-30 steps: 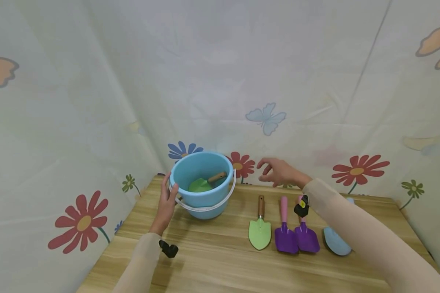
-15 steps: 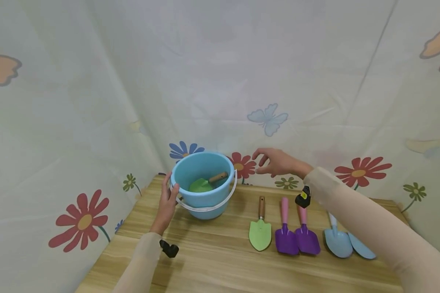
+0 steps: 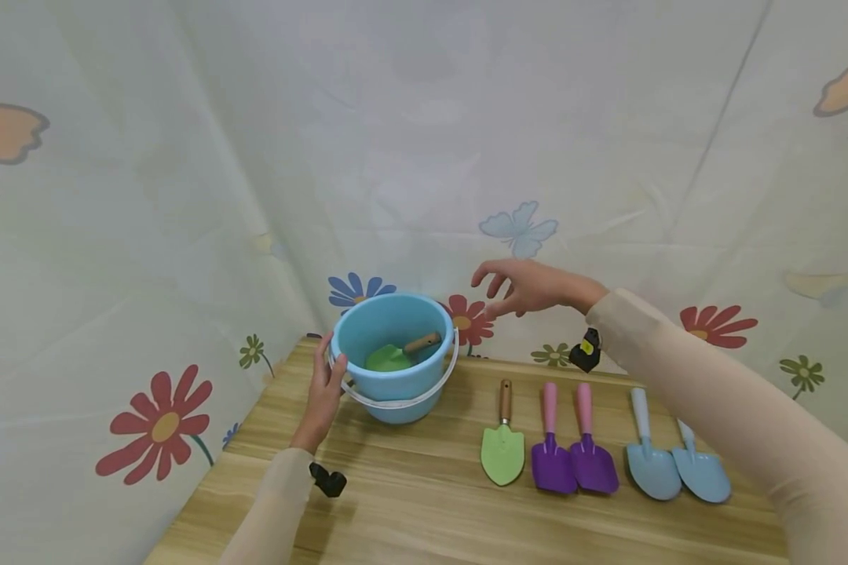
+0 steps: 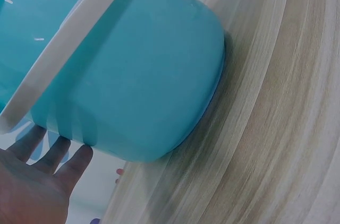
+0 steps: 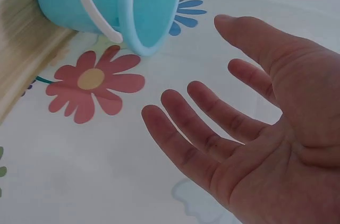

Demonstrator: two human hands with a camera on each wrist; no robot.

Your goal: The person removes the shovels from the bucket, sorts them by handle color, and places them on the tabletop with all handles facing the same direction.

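Observation:
A light blue bucket (image 3: 396, 384) with a white handle (image 3: 396, 404) stands upright on the wooden table. My left hand (image 3: 323, 396) rests against its left side near the rim, fingers extended on the outer wall in the left wrist view. Inside the bucket lies a green hand trowel (image 3: 389, 359), its wooden handle leaning toward the right wall. To the right of the bucket and above rim height, my right hand (image 3: 526, 286) hovers with nothing in it. Its fingers are spread and loosely bent, the palm showing in the right wrist view.
Right of the bucket, a green trowel (image 3: 502, 453) with a wooden handle lies on the table (image 3: 396, 502). Beyond it are two purple shovels with pink handles (image 3: 550, 408), then two light blue shovels (image 3: 653, 471). A flower-printed curtain (image 3: 410, 173) hangs behind the table.
My right hand has risen and shifted slightly left, and its arm now uncovers the light blue shovels. My left hand stays at the bucket, which has not moved.

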